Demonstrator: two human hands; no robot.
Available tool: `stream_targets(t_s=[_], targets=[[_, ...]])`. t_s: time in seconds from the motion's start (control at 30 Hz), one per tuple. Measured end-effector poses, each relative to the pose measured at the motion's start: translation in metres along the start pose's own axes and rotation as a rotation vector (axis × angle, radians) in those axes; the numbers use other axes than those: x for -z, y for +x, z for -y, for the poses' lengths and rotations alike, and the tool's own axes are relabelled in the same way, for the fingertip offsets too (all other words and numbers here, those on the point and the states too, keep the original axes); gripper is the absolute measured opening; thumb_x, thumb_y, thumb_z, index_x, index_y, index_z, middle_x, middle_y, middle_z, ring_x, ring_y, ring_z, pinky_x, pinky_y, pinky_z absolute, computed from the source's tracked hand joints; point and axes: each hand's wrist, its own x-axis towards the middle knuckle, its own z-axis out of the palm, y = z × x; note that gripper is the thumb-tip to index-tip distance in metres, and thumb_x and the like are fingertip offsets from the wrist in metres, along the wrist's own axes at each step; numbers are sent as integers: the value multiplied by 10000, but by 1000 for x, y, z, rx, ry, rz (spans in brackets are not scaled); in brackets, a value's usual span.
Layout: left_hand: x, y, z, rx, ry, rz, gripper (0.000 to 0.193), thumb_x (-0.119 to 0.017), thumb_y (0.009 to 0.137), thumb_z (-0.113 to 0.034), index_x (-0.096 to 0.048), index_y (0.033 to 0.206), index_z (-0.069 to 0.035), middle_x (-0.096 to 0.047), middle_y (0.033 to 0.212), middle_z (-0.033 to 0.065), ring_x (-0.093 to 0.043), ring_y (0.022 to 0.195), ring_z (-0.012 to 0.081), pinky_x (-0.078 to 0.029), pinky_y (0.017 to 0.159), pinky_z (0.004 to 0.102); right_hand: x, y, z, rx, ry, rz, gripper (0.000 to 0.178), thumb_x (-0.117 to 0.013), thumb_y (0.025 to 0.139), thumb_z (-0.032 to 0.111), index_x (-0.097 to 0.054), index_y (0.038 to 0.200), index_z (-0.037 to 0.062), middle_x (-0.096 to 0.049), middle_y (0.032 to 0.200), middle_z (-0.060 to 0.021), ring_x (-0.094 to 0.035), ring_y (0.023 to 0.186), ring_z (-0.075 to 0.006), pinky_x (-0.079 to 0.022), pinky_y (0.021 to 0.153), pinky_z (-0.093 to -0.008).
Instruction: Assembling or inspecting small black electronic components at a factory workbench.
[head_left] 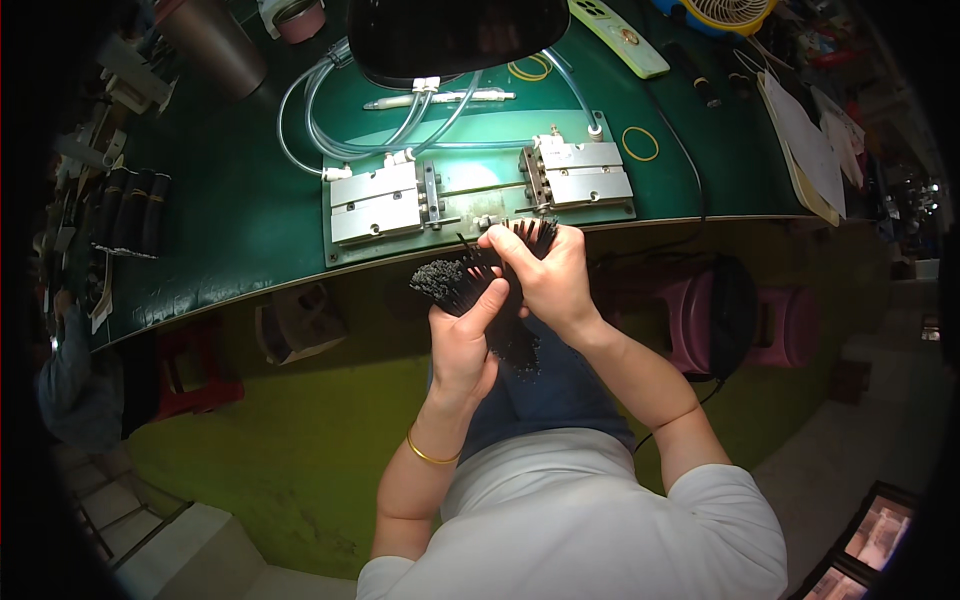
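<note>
Just in front of the bench edge, both hands are on a bundle of thin black rods [440, 283]. My left hand [465, 345] is closed round it from below, with the thumb pressed on the rods. Their packed ends show at the left, while other rods fan out and hang down over my lap. My right hand [550, 275] pinches some of the rods at the upper right, thumb and fingers together. Right behind the hands sits a fixture with a left silver block [376, 203] and a right silver block [585, 172], both bolted to a base plate [470, 178].
A black lamp head [458, 40] hangs over the fixture. See-through air tubes [315, 110] loop behind it, near a white pen [440, 98]. On the green bench [240, 200] lie a yellow rubber band [640, 143], a phone [618, 38] and black bundles [130, 210]. A pink stool [690, 320] stands below right.
</note>
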Motion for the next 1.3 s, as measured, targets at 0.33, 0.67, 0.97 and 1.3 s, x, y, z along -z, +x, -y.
stream_targets(t_s=[0.33,0.67,0.97,1.3], targets=[[-1,3,1,-31,-9,29,112,-558,808,-37,-557,913,3,-578,825,67,-565,708,148,-480,617,279,1,0,-5,39,43,-11,184,-565,807,147,-617,705,3,-542,536,-9,-447,382,-44,-310,297,-195],[-2,-3,-1,-10,-19,6,155,-533,828,-58,-544,971,0,-577,859,61,-564,716,151,-482,621,285,11,-5,4,125,-71,173,162,-567,802,93,-605,676,0,-547,544,11,-452,431,-32,-331,353,-182],[-6,-8,-3,17,-16,-26,167,-523,839,-90,-523,986,-11,-574,813,70,-561,657,153,-475,559,274,6,-7,6,67,32,94,150,-569,798,107,-626,733,-16,-557,552,-11,-469,413,-48,-336,328,-195],[0,-1,0,-9,24,-8,131,-547,816,-48,-534,939,-4,-571,816,62,-554,659,150,-473,580,265,0,-2,3,1,16,27,187,-558,805,143,-626,742,-18,-555,548,-26,-470,396,-61,-337,306,-201]])
